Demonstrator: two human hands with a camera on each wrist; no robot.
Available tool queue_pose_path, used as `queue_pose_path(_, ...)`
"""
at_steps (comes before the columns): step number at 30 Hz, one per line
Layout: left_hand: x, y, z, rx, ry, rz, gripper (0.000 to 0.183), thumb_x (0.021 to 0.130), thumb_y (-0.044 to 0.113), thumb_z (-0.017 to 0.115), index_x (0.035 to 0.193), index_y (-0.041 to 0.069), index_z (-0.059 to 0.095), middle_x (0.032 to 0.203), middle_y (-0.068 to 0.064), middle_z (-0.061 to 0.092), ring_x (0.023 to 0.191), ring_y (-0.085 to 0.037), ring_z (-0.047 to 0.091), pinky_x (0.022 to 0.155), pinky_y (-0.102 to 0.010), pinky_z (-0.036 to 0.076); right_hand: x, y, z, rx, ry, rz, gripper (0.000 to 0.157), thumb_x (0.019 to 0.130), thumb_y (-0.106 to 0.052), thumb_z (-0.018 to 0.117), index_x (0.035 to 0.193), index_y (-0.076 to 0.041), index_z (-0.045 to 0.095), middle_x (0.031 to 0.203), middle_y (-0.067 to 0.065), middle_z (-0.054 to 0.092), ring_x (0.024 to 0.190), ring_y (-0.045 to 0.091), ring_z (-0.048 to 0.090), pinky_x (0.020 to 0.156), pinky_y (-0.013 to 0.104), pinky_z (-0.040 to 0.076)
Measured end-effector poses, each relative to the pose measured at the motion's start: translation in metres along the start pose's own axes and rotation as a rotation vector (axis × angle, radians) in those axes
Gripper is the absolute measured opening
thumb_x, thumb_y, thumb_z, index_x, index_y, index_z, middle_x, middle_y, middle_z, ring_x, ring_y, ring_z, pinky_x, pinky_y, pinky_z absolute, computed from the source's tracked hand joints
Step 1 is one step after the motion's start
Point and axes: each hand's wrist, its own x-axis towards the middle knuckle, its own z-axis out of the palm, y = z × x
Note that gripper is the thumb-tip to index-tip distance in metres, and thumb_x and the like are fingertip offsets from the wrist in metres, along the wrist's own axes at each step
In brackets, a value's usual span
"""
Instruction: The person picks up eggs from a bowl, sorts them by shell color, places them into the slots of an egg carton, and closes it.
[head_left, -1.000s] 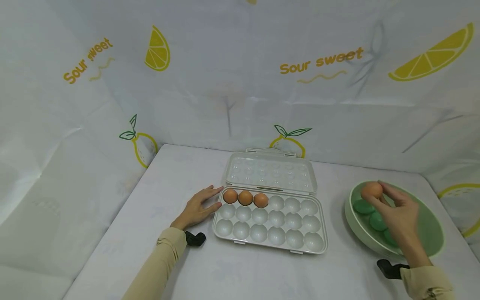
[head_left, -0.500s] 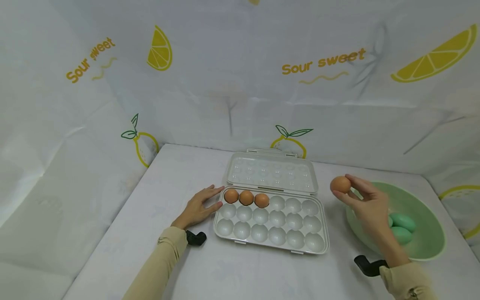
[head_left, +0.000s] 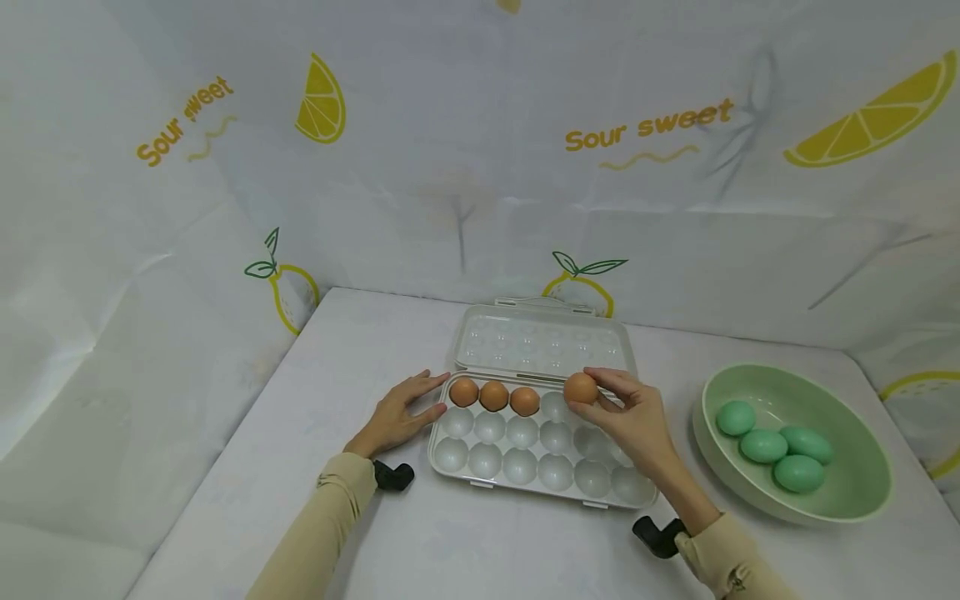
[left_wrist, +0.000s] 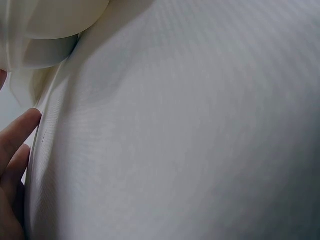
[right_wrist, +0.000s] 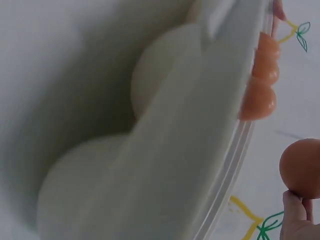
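Note:
My right hand (head_left: 630, 417) pinches a brown egg (head_left: 581, 389) between thumb and fingers, over the back row of a white egg tray (head_left: 540, 492). In the right wrist view this egg (right_wrist: 301, 167) shows at the right edge, above the fingertips. Three brown eggs (head_left: 493, 396) sit side by side in the back-row cups at the tray's left end. My left hand (head_left: 400, 417) rests on the table with fingers spread, its fingertips right at the tray's left edge. The left wrist view shows some of its fingers (left_wrist: 20, 132) beside the tray.
A clear lid (head_left: 543, 337) lies folded back behind the tray. To the right stands a pale green bowl (head_left: 855, 467) with several green eggs (head_left: 765, 446) in it. White cloth with lemon prints (head_left: 577, 292) hangs behind the table.
My right hand has lifted the brown egg out of the green bowl and carried it left to above the tray. My left hand has stayed at the tray's edge.

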Motion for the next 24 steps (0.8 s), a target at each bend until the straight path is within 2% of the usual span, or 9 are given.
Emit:
queue_pose_path(3, 0.000, 0.001, 0.000, -0.003, 0.001, -0.008, 0.056, 0.096, 0.036, 0.071, 0.149, 0.028, 0.055, 0.157, -0.008, 0.052, 0.154, -0.036, 0.036, 0.124, -0.067, 0.027, -0.001, 0.003, 0.014, 0.005, -0.027, 0.050, 0.050, 0.078, 0.003, 0.085, 0.126, 0.004, 0.070, 0.129, 0.016, 0.066, 0.110, -0.009, 0.062, 0.095, 0.012, 0.055)
queue_pose_path(6, 0.000, 0.001, 0.000, -0.002, 0.003, -0.003, 0.056, 0.096, 0.035, 0.071, 0.149, 0.027, 0.055, 0.157, -0.008, 0.051, 0.154, -0.036, 0.036, 0.123, -0.067, 0.028, 0.000, 0.007, 0.023, 0.009, -0.037, 0.101, 0.053, 0.077, 0.002, 0.086, 0.127, 0.006, 0.068, 0.134, 0.023, 0.065, 0.110, -0.011, 0.062, 0.098, 0.011, 0.053)
queue_pose_path(9, -0.001, 0.000, 0.000, 0.003, 0.006, 0.011, 0.055, 0.096, 0.035, 0.071, 0.149, 0.027, 0.055, 0.156, -0.008, 0.052, 0.153, -0.037, 0.037, 0.123, -0.067, 0.029, 0.000, 0.012, 0.027, 0.017, -0.036, 0.150, 0.057, 0.077, 0.002, 0.087, 0.129, 0.007, 0.066, 0.136, 0.025, 0.065, 0.114, -0.005, 0.064, 0.099, 0.013, 0.053)
queue_pose_path(12, 0.000, 0.000, 0.001, 0.010, 0.014, 0.024, 0.055, 0.096, 0.035, 0.071, 0.148, 0.026, 0.056, 0.155, -0.009, 0.053, 0.152, -0.037, 0.038, 0.123, -0.067, 0.030, 0.001, 0.017, 0.029, -0.006, -0.031, 0.177, 0.058, 0.078, 0.002, 0.086, 0.131, 0.007, 0.065, 0.138, 0.024, 0.064, 0.123, 0.013, 0.066, 0.100, 0.015, 0.053)
queue_pose_path(15, 0.000, -0.001, 0.001, 0.012, 0.015, 0.030, 0.055, 0.096, 0.035, 0.071, 0.148, 0.027, 0.056, 0.155, -0.009, 0.053, 0.152, -0.038, 0.038, 0.122, -0.067, 0.030, 0.001, 0.022, 0.030, -0.036, -0.021, 0.190, 0.058, 0.079, 0.002, 0.085, 0.132, 0.008, 0.064, 0.139, 0.024, 0.064, 0.130, 0.030, 0.061, 0.100, 0.015, 0.052)
queue_pose_path(20, 0.000, -0.001, 0.001, 0.014, 0.011, 0.027, 0.055, 0.096, 0.036, 0.071, 0.149, 0.027, 0.055, 0.156, -0.009, 0.052, 0.153, -0.037, 0.038, 0.122, -0.067, 0.030, 0.002, 0.028, 0.031, -0.070, -0.002, 0.189, 0.058, 0.078, 0.003, 0.085, 0.132, 0.009, 0.063, 0.138, 0.025, 0.063, 0.132, 0.037, 0.059, 0.101, 0.016, 0.052)
queue_pose_path(24, 0.000, -0.001, 0.001, 0.016, 0.011, 0.025, 0.055, 0.096, 0.035, 0.071, 0.149, 0.027, 0.055, 0.156, -0.009, 0.052, 0.153, -0.037, 0.038, 0.123, -0.066, 0.030, 0.003, 0.030, 0.034, -0.101, 0.014, 0.144, 0.055, 0.076, 0.006, 0.085, 0.127, 0.012, 0.065, 0.134, 0.029, 0.065, 0.128, 0.041, 0.062, 0.101, 0.026, 0.055)
